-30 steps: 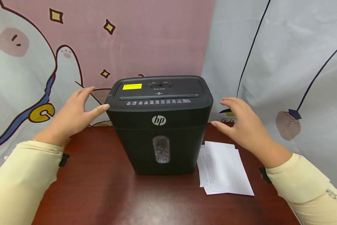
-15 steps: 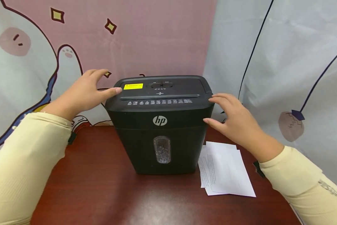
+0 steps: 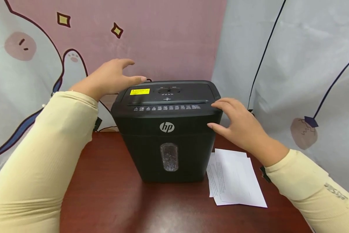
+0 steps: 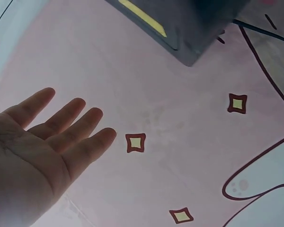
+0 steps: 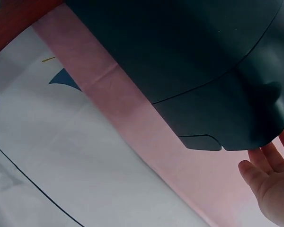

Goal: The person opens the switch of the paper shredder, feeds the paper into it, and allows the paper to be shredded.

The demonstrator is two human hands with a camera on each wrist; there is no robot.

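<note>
Paper shredder (image 3: 166, 137), upright on a glossy red-brown table (image 3: 110, 191), just left of loose printed sheets (image 3: 241, 178). Its smooth, stiff black shell, apparently plastic, tapers toward the base; a rounded clear window (image 3: 169, 149) shows pale scraps (image 3: 170, 164). It is probably fairly heavy, perhaps top-heavy and somewhat slippery; both ends of the broader upper part offer the surest hold. The left hand (image 3: 108, 77), fingers extended and apart, holds nothing near the rear left corner; the right hand (image 3: 241, 124) spreads wide at the right end, contact uncertain.
</note>
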